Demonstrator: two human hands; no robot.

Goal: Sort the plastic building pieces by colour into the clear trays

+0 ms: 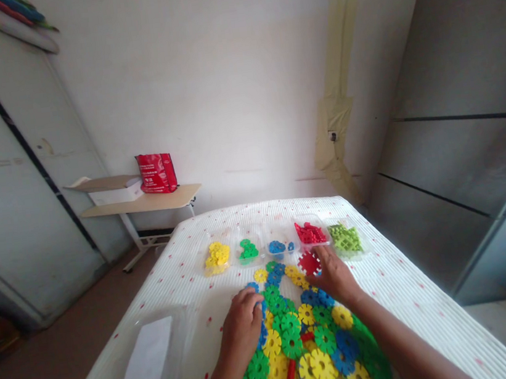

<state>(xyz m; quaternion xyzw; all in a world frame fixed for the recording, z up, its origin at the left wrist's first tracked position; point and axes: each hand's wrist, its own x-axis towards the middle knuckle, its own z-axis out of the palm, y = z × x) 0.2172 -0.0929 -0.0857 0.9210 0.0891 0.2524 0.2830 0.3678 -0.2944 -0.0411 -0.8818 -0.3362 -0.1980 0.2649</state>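
A heap of flat snowflake-shaped plastic discs (310, 337) in yellow, green, blue and red lies on a white cloth-covered table (400, 282). My left hand (242, 326) rests fingers-down on the heap's left edge, curled over blue and green discs. My right hand (334, 275) pinches a red disc (309, 263) just in front of a row of clear trays. The trays hold sorted discs: yellow (217, 256), green (248, 251), blue (280, 248), red (310, 233) and light green (345, 238).
A clear plastic box (148, 368) with white paper inside sits at the table's near left. Beyond the table stand a small side table (143, 203) with a red bag (156, 173) and a cardboard box. Grey cabinets line both walls.
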